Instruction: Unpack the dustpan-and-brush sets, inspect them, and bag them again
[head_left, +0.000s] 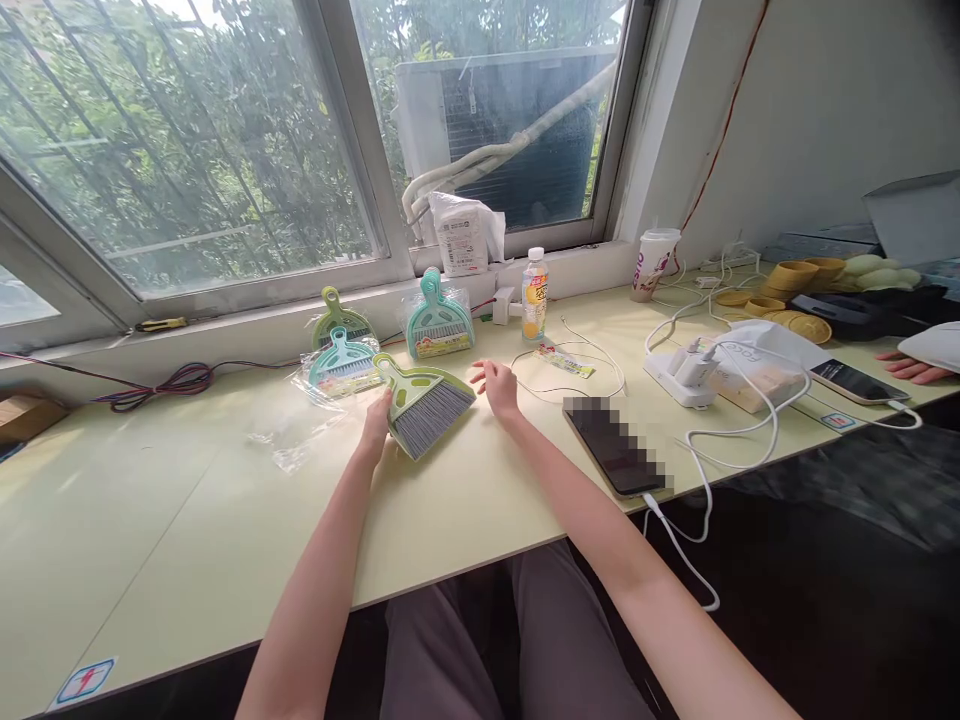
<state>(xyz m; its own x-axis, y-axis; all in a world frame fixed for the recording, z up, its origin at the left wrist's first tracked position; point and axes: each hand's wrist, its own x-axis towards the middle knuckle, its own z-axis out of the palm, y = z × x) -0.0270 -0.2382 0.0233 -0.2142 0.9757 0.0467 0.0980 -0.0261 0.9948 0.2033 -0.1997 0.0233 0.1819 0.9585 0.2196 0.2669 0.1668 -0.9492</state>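
Observation:
My left hand is closed on the left side of a light green dustpan, held tilted above the table. A small hand brush with grey bristles is nested in it, bristles towards me. To the right of the dustpan's corner, my right hand has loosely bent fingers, apart, with nothing visible in them. Behind stand a pale blue dustpan set, an olive-green one and a teal one in clear wrapping. A crumpled clear plastic bag lies left of my left hand.
A drink bottle, paper label and phone are to the right. Beyond them are a power strip with white cables, a paper cup and yellow pots. Another person's hand rests at the far right.

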